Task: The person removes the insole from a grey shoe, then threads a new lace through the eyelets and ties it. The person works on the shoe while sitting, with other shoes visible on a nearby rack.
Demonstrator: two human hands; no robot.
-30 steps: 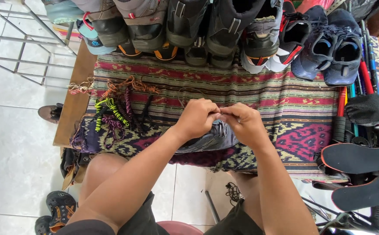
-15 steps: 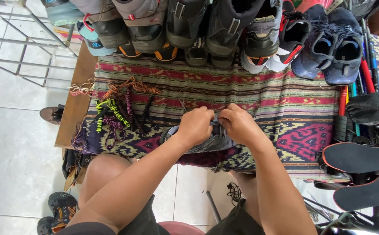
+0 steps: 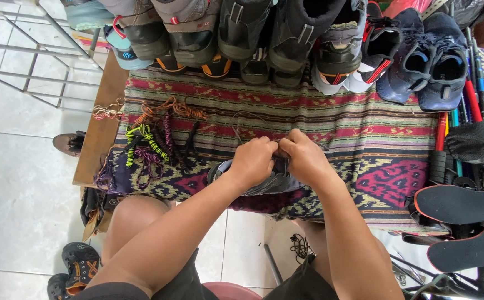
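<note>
My left hand [image 3: 254, 161] and my right hand [image 3: 304, 158] are pressed together over a dark grey shoe [image 3: 264, 180] at the near edge of a table covered by a patterned woven cloth [image 3: 375, 139]. Both hands grip the shoe's upper near its lacing. A thin dark lace [image 3: 247, 119] loops away from the hands across the cloth. To the left lies a bundle of coloured laces [image 3: 153, 136], orange, yellow-green and purple. Most of the shoe is hidden by my hands.
A row of shoes and sandals [image 3: 264, 39] lines the far edge of the table. Black insoles [image 3: 458, 203] and sticks lie at the right. A metal rack [image 3: 25, 50] stands over the tiled floor at the left, with sandals [image 3: 78, 266] below.
Both hands have dropped from a raised position, where they pinched the lace, down onto the shoe. They now sit closer together on its upper.
</note>
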